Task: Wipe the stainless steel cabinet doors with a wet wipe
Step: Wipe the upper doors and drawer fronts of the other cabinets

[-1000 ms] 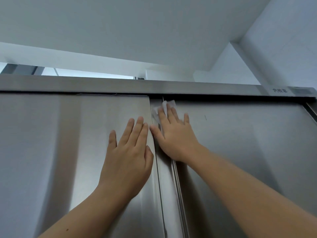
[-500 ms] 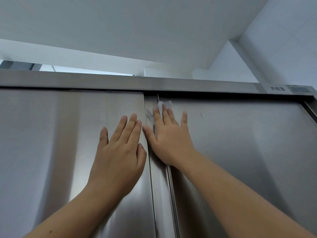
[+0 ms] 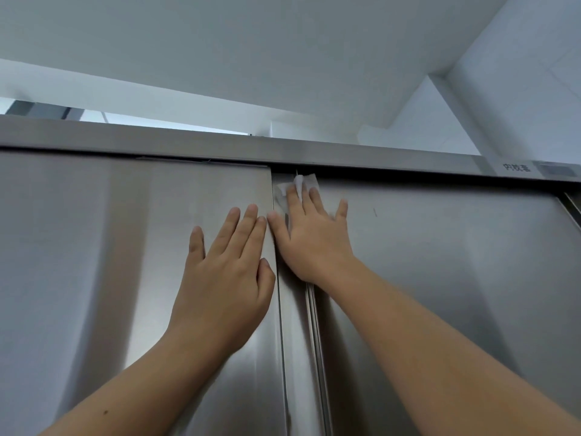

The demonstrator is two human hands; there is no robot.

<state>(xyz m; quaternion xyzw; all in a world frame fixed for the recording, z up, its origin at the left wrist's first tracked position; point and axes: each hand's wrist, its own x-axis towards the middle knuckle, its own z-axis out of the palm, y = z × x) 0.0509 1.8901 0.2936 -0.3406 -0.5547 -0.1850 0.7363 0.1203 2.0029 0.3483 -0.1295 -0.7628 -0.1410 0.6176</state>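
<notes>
Two stainless steel cabinet doors fill the view: the left door (image 3: 94, 262) and the right door (image 3: 440, 262), meeting at a vertical seam. My right hand (image 3: 314, 237) lies flat at the top left corner of the right door, pressing a white wet wipe (image 3: 309, 180) against the steel; only the wipe's upper edge shows past my fingertips. My left hand (image 3: 226, 278) rests flat, fingers spread, on the left door beside the seam, holding nothing. Its fingertips nearly touch my right thumb.
A steel top rail (image 3: 220, 146) runs across above both doors, with a small label (image 3: 517, 167) at its right end. Above are a white ceiling and a white wall corner (image 3: 503, 89). A dark frame edge (image 3: 572, 202) shows at the far right.
Both hands hold about the same spots on the doors. The view has shifted slightly, and my right hand with the wipe has crept a little toward the top rail.
</notes>
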